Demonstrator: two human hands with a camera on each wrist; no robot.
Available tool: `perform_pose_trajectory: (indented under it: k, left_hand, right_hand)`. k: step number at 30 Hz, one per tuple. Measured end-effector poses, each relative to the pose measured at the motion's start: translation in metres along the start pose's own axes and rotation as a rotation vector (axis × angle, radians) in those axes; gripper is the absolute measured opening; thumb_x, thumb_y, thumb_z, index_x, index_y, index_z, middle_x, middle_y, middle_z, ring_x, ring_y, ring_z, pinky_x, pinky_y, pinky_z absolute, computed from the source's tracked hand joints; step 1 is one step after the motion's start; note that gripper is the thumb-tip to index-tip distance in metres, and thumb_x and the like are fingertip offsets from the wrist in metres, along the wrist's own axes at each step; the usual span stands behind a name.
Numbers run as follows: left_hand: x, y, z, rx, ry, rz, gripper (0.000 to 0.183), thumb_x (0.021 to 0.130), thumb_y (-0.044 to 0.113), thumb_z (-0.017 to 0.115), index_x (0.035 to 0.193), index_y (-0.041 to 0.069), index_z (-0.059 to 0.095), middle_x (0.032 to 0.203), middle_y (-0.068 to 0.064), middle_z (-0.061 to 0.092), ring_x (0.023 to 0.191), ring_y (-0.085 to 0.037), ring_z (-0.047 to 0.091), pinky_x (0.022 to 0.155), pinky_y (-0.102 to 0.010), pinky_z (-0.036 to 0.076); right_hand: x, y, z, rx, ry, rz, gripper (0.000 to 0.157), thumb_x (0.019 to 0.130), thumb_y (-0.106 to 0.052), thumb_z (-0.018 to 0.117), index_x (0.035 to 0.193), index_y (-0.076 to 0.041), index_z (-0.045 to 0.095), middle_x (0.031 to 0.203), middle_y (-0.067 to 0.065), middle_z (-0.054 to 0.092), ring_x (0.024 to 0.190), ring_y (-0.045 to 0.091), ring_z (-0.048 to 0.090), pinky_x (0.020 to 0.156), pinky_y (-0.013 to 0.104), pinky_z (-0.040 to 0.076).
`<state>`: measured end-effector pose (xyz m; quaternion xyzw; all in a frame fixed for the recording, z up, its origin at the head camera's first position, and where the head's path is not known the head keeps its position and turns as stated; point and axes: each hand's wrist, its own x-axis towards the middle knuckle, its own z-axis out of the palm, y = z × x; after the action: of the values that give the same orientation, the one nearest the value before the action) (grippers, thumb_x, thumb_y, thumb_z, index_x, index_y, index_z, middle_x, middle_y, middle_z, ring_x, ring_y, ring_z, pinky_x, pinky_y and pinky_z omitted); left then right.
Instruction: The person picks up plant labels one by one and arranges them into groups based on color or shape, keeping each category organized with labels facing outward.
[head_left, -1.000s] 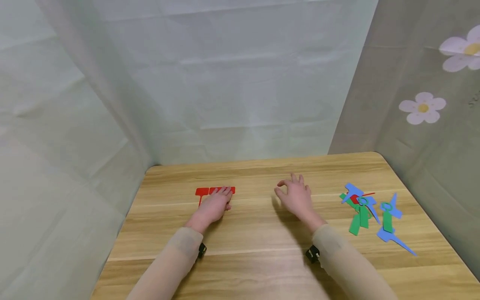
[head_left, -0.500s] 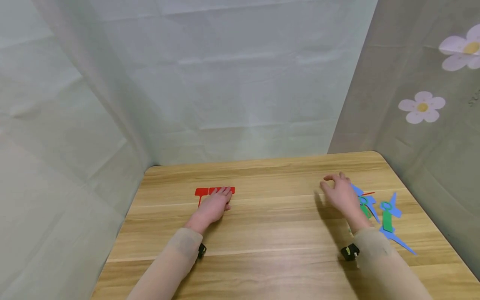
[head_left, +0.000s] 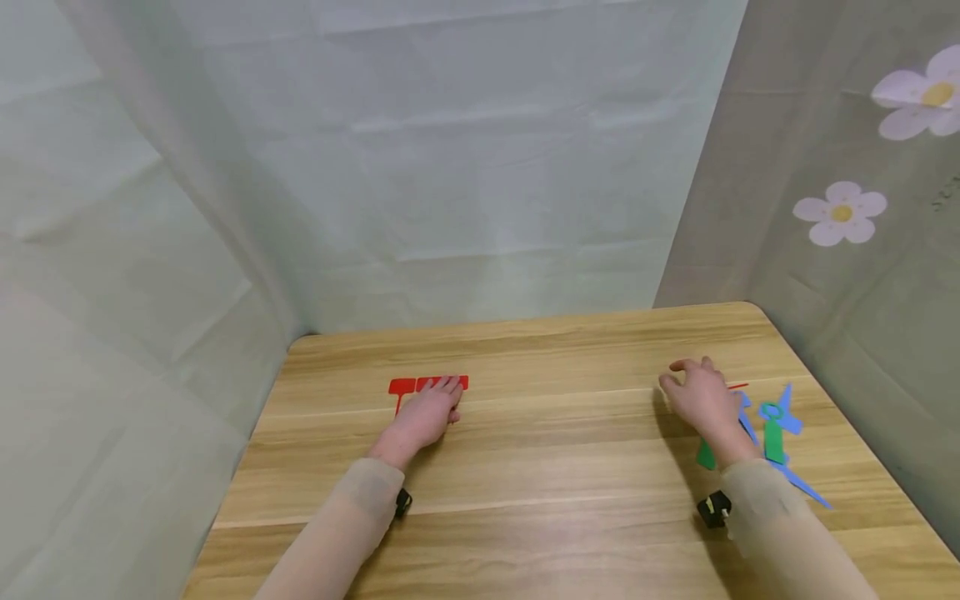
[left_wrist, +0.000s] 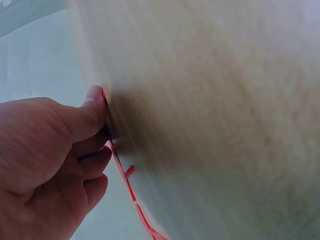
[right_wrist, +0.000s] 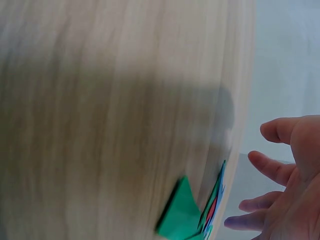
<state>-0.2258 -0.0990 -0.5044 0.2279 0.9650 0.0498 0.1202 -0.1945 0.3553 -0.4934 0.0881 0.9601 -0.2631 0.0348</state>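
Leftmost, pale creased cloth [head_left: 112, 275] hangs beside the wooden tabletop [head_left: 510, 508], and a light sleeve [head_left: 333, 529] reaches in from the near edge, a small black device [head_left: 403, 502] at its cuff. Just past it, near the far side, a red T-shaped tag [head_left: 402, 386] lies flat, its thin stem pointing toward the person. Close along its right side, in line with it, runs a red strip [head_left: 423, 384], partly covered by the left hand [head_left: 424, 417]. That hand's grip is loose: the fingers rest across the strip, and in the left wrist view thumb and fingertips touch the red edge at separate spots.

Well to the right, the right hand [head_left: 703, 402] hovers at a loose heap of tags, hiding some of them. Its grip is apart and holds nothing, with thumb and fingers spread in the right wrist view. A second light sleeve [head_left: 795, 533] and a black device [head_left: 715, 509] sit below it. Around the wrist show a green tag [head_left: 706, 455], a thin red sliver [head_left: 738, 387] and a blue piece [head_left: 747, 427]. Farther right, a ringed green tag [head_left: 774, 440] overlaps a blue tag [head_left: 791, 425], while a pointed blue tag [head_left: 804, 487] slants toward the near right. Beyond, greyish cloth carries a printed flower [head_left: 841, 214].
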Motion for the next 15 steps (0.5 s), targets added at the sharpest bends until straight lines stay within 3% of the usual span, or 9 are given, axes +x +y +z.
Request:
perform_pose_trajectory:
  k: [4, 6, 11, 15]
  left_hand:
    - [0.0001, -0.0005, 0.0016, -0.001, 0.005, 0.004, 0.055, 0.109, 0.016, 0.063, 0.159, -0.003, 0.047, 0.168, -0.02, 0.04, 0.158, -0.037, 0.032, 0.13, -0.051, 0.023]
    - [-0.0001, 0.0001, 0.002, -0.001, 0.008, 0.011, 0.056, 0.109, 0.016, 0.064, 0.158, -0.004, 0.047, 0.168, -0.02, 0.039, 0.158, -0.037, 0.032, 0.13, -0.051, 0.024]
    - [0.0003, 0.0024, 0.0033, -0.006, 0.01, 0.016, 0.056, 0.109, 0.016, 0.064, 0.158, -0.004, 0.048, 0.169, -0.019, 0.039, 0.158, -0.036, 0.032, 0.13, -0.051, 0.024]
    - [0.0004, 0.0036, 0.0037, -0.003, 0.007, 0.011, 0.056, 0.109, 0.017, 0.063, 0.159, -0.003, 0.047, 0.168, -0.019, 0.039, 0.158, -0.036, 0.032, 0.13, -0.051, 0.024]
  right_hand:
    - [0.0028, -0.0026, 0.005, 0.005, -0.025, 0.005, 0.061, 0.111, -0.044, 0.047, 0.154, -0.001, 0.048, 0.166, 0.046, 0.005, 0.147, 0.07, 0.017, 0.101, 0.098, 0.003]
    - [0.0038, -0.0035, 0.0075, 0.009, -0.031, 0.009, 0.061, 0.111, -0.044, 0.048, 0.154, -0.001, 0.048, 0.166, 0.045, 0.006, 0.147, 0.07, 0.017, 0.1, 0.098, 0.002]
    - [0.0022, -0.0059, 0.0101, -0.02, 0.004, 0.01, 0.062, 0.11, -0.043, 0.05, 0.153, 0.002, 0.049, 0.166, 0.046, 0.009, 0.148, 0.07, 0.014, 0.104, 0.096, 0.006]
    - [-0.0032, -0.0051, 0.0042, -0.085, 0.058, -0.022, 0.069, 0.109, -0.038, 0.051, 0.152, 0.015, 0.044, 0.159, 0.052, 0.015, 0.147, 0.071, 0.014, 0.114, 0.086, 0.016]
